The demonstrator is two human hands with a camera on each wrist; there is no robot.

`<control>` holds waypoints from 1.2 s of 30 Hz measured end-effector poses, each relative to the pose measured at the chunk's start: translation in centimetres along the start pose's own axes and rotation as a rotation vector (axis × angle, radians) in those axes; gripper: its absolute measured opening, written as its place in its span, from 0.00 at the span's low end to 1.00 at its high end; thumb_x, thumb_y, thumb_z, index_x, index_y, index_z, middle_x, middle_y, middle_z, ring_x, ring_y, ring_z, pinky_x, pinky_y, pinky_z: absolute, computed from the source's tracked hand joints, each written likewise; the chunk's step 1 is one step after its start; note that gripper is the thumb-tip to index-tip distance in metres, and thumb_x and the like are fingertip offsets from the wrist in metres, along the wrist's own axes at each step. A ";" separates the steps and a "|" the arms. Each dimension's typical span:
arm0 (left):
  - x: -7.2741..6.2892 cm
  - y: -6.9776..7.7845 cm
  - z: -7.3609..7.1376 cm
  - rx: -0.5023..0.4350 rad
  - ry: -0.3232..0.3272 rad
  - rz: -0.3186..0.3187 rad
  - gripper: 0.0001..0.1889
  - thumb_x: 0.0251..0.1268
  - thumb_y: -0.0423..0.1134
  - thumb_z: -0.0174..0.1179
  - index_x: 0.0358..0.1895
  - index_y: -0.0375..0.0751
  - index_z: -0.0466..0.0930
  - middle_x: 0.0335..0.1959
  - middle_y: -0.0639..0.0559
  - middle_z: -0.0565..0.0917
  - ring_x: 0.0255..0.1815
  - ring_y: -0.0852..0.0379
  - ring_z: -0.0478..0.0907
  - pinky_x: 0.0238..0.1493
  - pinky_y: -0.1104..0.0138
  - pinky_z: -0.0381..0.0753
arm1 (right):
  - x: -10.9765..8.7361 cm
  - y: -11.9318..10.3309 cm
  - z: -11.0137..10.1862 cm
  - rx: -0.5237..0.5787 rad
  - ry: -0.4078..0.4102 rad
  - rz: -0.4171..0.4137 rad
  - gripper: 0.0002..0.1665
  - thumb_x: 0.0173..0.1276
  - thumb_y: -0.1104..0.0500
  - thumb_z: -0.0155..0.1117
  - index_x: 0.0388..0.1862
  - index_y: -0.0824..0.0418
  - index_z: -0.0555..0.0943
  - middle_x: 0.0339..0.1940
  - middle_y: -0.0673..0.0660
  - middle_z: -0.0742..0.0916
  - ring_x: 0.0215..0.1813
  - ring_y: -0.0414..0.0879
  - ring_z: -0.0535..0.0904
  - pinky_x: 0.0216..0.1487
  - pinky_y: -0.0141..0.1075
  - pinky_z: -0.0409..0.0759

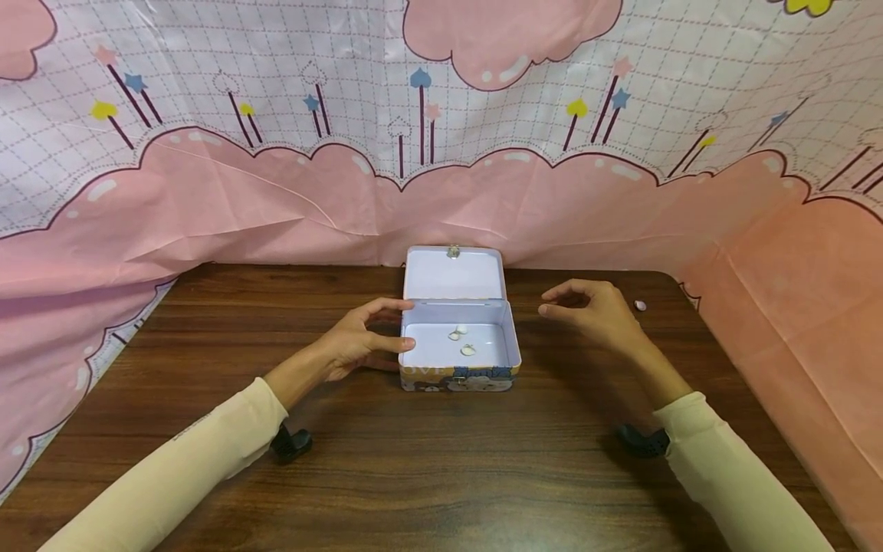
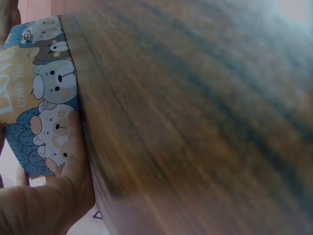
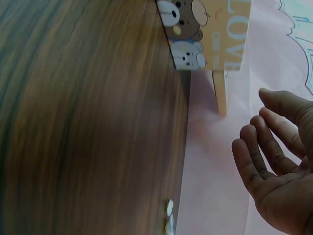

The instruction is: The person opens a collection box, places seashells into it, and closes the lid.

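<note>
An open tin box (image 1: 460,379) with printed bears on its sides stands on the table, its white-lined lid (image 1: 454,274) tipped back. Several small whitish shells (image 1: 468,349) lie on the box floor. My left hand (image 1: 355,341) holds the box at its left end, fingertips at the rim; in the left wrist view one finger lies along the printed wall (image 2: 58,78). To the right of the box, my right hand (image 1: 593,314) hovers with loosely bent fingers and nothing between them. Small pale shells (image 3: 169,207) lie on the table near it.
One pinkish shell (image 1: 640,305) rests on the table's right side, beyond the right hand. The brown wooden table (image 1: 441,468) meets a pink patterned cloth (image 1: 276,207) behind the box, and cloth also hangs at the right. Dark straps (image 1: 643,441) show at both wrists.
</note>
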State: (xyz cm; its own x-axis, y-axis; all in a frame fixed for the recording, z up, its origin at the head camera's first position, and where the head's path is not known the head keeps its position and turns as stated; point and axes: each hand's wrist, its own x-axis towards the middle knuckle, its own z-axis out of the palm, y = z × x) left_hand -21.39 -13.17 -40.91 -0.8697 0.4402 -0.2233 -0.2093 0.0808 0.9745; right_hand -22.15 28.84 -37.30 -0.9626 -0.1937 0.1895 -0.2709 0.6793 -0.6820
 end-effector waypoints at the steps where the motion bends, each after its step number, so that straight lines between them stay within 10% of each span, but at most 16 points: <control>1: 0.0 0.0 0.0 -0.001 0.000 0.001 0.43 0.74 0.28 0.75 0.88 0.45 0.66 0.86 0.32 0.62 0.61 0.42 0.86 0.61 0.44 0.97 | -0.1 0.2 -0.2 -0.008 0.000 0.001 0.19 0.77 0.45 0.80 0.57 0.55 0.94 0.50 0.57 0.96 0.49 0.46 0.89 0.46 0.26 0.86; 17: 0.1 -0.2 -0.2 -0.003 0.003 0.002 0.42 0.74 0.29 0.75 0.87 0.46 0.67 0.86 0.33 0.61 0.62 0.41 0.86 0.62 0.45 0.97 | -0.6 3.6 -2.9 -0.097 0.001 0.068 0.24 0.77 0.43 0.80 0.61 0.56 0.93 0.54 0.59 0.96 0.54 0.51 0.88 0.48 0.26 0.84; 25: 0.1 -0.3 -0.4 -0.012 0.005 -0.001 0.42 0.74 0.29 0.75 0.87 0.47 0.68 0.86 0.33 0.61 0.62 0.42 0.86 0.62 0.44 0.97 | 0.1 6.7 -3.2 -0.115 -0.044 0.163 0.28 0.78 0.41 0.79 0.64 0.59 0.91 0.60 0.64 0.93 0.66 0.62 0.86 0.58 0.43 0.83; 36: 0.1 -0.5 -0.3 -0.015 0.007 0.006 0.41 0.74 0.28 0.76 0.86 0.48 0.70 0.85 0.33 0.63 0.61 0.43 0.87 0.61 0.43 0.97 | 0.0 9.8 -5.3 -0.073 -0.028 0.190 0.28 0.78 0.46 0.80 0.65 0.65 0.90 0.57 0.65 0.95 0.46 0.38 0.88 0.42 0.29 0.88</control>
State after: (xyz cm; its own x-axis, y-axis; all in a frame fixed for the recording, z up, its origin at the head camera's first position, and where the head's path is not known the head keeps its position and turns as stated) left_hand -21.49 -13.40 -41.40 -0.8741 0.4342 -0.2176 -0.2107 0.0646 0.9754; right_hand -24.81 39.23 -40.20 -0.9963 -0.0757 0.0417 -0.0846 0.7550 -0.6502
